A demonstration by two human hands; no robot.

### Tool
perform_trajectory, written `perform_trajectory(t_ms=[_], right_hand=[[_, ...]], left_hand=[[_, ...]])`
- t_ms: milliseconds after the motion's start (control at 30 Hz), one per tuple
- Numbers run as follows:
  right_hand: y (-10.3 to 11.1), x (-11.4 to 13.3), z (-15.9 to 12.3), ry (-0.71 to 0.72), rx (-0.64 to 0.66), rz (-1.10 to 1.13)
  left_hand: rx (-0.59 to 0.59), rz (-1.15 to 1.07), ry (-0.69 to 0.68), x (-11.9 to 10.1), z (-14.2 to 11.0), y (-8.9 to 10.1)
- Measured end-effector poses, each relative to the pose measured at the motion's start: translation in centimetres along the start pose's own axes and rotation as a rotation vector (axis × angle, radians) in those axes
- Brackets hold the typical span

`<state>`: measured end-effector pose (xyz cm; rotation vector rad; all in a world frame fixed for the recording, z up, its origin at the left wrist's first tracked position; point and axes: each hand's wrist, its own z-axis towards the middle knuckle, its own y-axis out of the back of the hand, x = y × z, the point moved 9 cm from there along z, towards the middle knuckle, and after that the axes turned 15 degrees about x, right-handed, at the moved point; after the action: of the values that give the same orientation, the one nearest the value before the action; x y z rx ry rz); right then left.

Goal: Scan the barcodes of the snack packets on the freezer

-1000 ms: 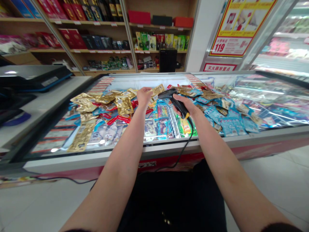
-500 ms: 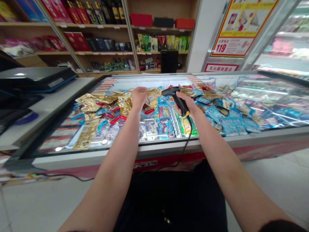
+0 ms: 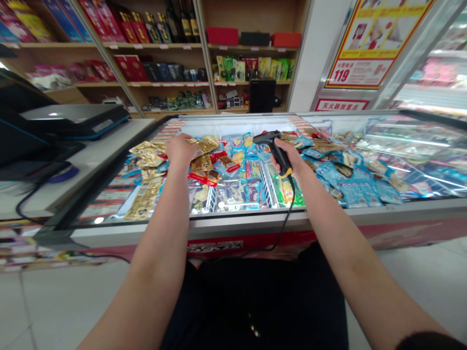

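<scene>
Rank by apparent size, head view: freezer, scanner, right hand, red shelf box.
1. Freezer
2. Scanner and right hand: look alike, unranked
3. Red box: looks smallest, but farther away, so unsure

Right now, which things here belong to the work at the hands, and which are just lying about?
In use: left hand over gold foil packets; right hand holding a corded barcode scanner.

Just lying about: blue packets, glass-topped display freezer, wooden shelves.
</scene>
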<state>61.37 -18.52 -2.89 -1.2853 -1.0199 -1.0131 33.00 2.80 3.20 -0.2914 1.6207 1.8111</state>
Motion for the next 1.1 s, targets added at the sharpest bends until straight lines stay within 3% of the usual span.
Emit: perform_trajectory(t_ms=[100, 200, 367, 467, 600, 733, 933, 1100], right_hand=[[0.0, 0.0, -0.1, 0.0, -0.006, -0.003], [0.1, 0.1, 0.0, 0.022, 0.005, 0.002], [0.5, 0.2, 0.0, 0.028, -0.039, 0.015], [1.0, 0.3, -0.1, 0.027, -0.097, 0.032], [1.9, 0.7, -0.4, 0.071, -0.195, 0.084], [2.9, 0.9, -0.9, 0.095, -0.298, 0.135], [4.7, 1.2, -1.3, 0.158, -0.438, 0.175], [5.5, 1.0, -1.2, 0.141, -0.456, 0.22]], left_hand=[[0.044, 0.122, 0.033, 0.0, -0.9, -1.1], [0.011, 0.184, 0.028, -0.8, -1.2, -1.4], [0.045, 0.211, -0.008, -4.1, -1.2, -2.8], [0.126, 0.238, -0.067, -7.4, -2.0, -5.4], [0.252, 0.265, -0.212, -12.7, -4.0, -10.3], [0.366, 0.277, -0.298, -15.9, -5.5, -15.2], [0.481, 0.29, -0.326, -15.8, -5.4, -19.6], [0.479, 0.166, -0.29, -15.2, -4.5, -19.3]])
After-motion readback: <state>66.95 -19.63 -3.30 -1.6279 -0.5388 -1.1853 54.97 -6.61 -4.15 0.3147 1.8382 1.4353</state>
